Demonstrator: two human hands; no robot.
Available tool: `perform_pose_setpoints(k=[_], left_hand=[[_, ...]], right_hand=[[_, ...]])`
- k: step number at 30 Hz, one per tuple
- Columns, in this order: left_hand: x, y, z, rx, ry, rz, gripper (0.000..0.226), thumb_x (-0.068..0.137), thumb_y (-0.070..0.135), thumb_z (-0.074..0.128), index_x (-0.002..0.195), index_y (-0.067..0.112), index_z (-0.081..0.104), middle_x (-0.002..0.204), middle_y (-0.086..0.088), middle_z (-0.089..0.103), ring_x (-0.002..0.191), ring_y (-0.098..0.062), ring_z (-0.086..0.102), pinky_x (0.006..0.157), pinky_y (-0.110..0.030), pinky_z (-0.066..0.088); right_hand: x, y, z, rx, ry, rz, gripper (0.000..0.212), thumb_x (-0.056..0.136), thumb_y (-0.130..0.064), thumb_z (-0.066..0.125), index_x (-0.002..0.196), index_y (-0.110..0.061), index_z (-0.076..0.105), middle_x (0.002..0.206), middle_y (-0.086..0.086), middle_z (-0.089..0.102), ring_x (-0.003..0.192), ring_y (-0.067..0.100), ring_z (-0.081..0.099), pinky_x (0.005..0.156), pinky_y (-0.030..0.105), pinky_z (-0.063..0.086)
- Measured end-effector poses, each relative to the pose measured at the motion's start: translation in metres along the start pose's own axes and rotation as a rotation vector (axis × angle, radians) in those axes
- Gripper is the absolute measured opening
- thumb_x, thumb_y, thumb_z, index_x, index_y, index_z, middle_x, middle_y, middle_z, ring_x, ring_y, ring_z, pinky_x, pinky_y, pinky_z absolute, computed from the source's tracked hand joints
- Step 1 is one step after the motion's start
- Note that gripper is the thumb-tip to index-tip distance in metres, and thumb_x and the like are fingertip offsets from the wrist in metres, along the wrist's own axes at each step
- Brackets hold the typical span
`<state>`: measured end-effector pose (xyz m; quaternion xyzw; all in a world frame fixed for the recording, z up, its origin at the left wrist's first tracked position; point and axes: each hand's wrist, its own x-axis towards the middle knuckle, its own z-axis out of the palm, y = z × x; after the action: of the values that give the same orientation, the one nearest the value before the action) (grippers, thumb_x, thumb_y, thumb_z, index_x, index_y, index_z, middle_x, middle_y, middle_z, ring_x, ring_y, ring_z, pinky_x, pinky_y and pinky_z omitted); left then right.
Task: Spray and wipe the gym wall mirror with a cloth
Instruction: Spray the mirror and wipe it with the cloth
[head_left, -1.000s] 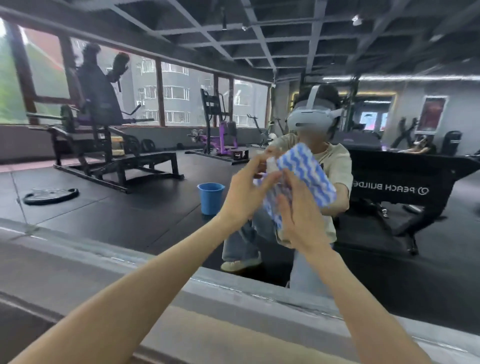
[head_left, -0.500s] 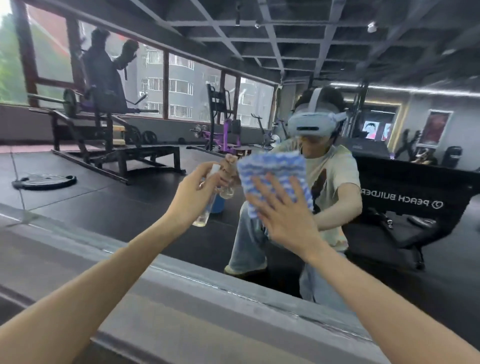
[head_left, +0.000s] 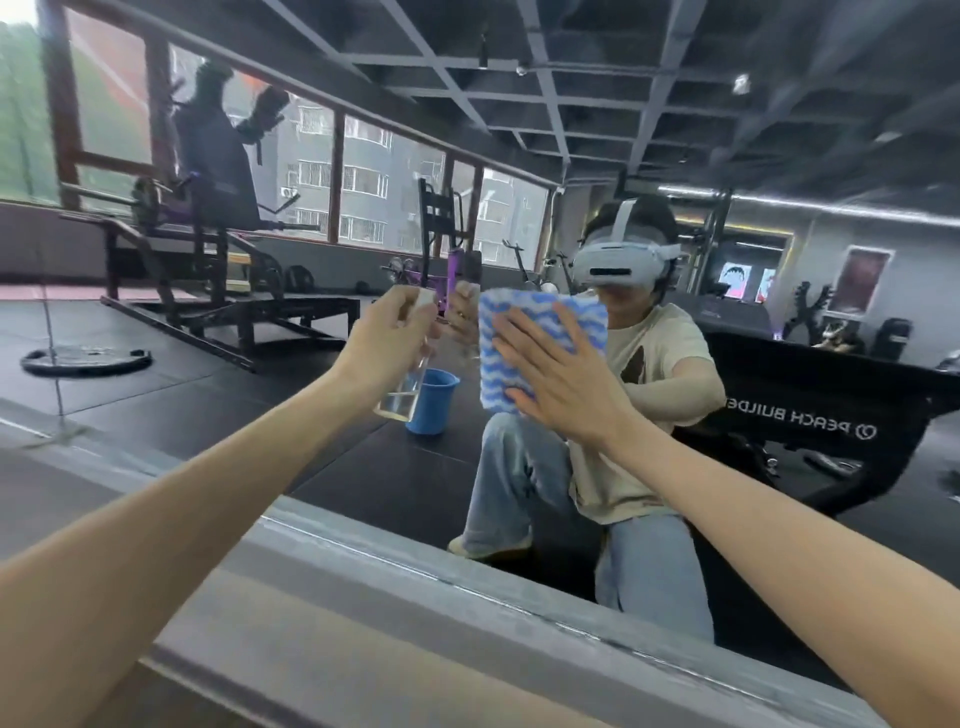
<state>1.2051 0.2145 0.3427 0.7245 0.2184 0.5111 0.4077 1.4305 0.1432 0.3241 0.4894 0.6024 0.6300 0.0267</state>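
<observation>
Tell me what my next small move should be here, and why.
Probably slide the right hand sideways to wipe. It presses the cloth flat against the mirror, while the left hand holds the spray bottle just beside the cloth, clear of it.

Spray bottle (head_left: 402, 392) crowds cloth (head_left: 519, 312) leftward; mirror (head_left: 831, 260) open rightward.
</observation>
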Motion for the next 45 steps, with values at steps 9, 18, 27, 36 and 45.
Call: perform_pose_setpoints(k=[9, 18, 27, 36, 45], left_hand=[[-0.014, -0.023, 0.003, 0.059, -0.06, -0.086, 0.026, 0.102, 0.012, 0.038, 0.114, -0.002, 0.055, 0.088, -0.01, 0.058, 0.07, -0.02, 0.057, 0.063, -0.029, 0.044], [0.066, 0.067, -0.007, 0.079, -0.023, 0.075, 0.021, 0.102, 0.02, 0.04, 0.1, 0.009, 0.057, 0.086, -0.011, 0.063, 0.066, -0.02, 0.059, 0.054, -0.024, 0.05], [0.145, 0.153, -0.023, -0.117, 0.063, 0.244, 0.023, 0.101, 0.013, 0.038, 0.106, 0.0, 0.057, 0.071, -0.003, 0.057, 0.041, -0.001, 0.054, 0.037, -0.014, 0.04], [0.281, 0.328, -0.038, -0.454, 0.073, 0.232, 0.02, 0.102, 0.014, 0.038, 0.101, 0.005, 0.056, 0.069, -0.008, 0.057, 0.045, -0.011, 0.053, 0.042, -0.02, 0.046], [0.38, 0.495, -0.07, -0.219, 0.098, 0.399, 0.022, 0.101, 0.01, 0.037, 0.101, 0.004, 0.058, 0.064, -0.005, 0.056, 0.04, -0.004, 0.053, 0.039, -0.016, 0.041]], right_hand=[[-0.144, -0.172, 0.035, 0.017, -0.323, -0.346, 0.085, 0.072, -0.038, 0.078, 0.145, -0.014, 0.04, 0.154, -0.001, 0.028, 0.142, 0.02, 0.027, 0.122, 0.047, -0.004], [0.098, 0.1, -0.018, -0.145, 0.026, 0.042, 0.052, 0.098, -0.034, 0.031, 0.142, -0.014, 0.05, 0.147, 0.005, 0.049, 0.137, 0.025, 0.045, 0.115, 0.048, 0.016], [0.218, 0.217, -0.055, -0.063, -0.018, 0.417, 0.061, 0.101, -0.046, 0.014, 0.156, -0.019, 0.016, 0.164, 0.0, 0.011, 0.151, 0.021, 0.006, 0.12, 0.049, -0.001], [0.378, 0.41, -0.107, -0.101, -0.059, 0.34, 0.06, 0.103, -0.043, 0.016, 0.157, -0.019, 0.012, 0.164, -0.003, 0.006, 0.151, 0.017, 0.002, 0.119, 0.044, -0.006], [0.499, 0.62, -0.165, -0.136, -0.043, 0.427, 0.053, 0.107, -0.036, 0.014, 0.157, -0.021, 0.007, 0.165, -0.003, 0.002, 0.151, 0.016, 0.0, 0.12, 0.044, -0.005]])
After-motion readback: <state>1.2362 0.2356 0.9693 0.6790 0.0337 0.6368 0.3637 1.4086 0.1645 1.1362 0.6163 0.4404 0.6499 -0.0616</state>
